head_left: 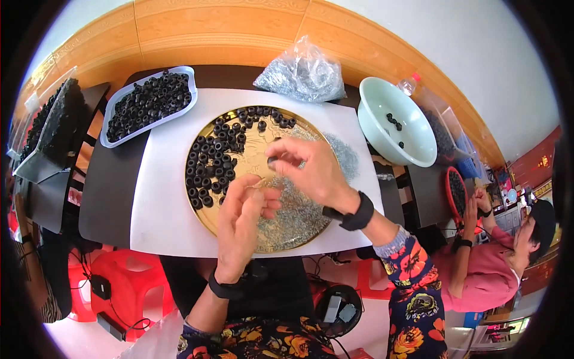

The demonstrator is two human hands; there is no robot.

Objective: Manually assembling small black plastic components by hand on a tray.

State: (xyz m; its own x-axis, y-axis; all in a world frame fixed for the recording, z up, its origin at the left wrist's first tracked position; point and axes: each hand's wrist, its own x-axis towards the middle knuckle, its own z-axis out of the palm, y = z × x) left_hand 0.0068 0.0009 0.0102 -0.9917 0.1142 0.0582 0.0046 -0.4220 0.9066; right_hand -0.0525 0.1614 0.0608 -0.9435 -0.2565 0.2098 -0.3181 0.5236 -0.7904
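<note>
A round golden tray lies on a white board in front of me. Small black ring-shaped pieces cover its left and far parts, and a heap of tiny silvery pieces fills its near right. Above the middle, my right hand pinches one black ring piece between thumb and fingers. Just left of it and nearer to me is my left hand, its fingers curled together over the tray; what they hold, if anything, is too small to make out.
A blue tray of black pieces stands at the far left, a clear bag of silvery pieces at the back. The pale green basin at right holds a few black pieces. At far right sits another person beside a red basket.
</note>
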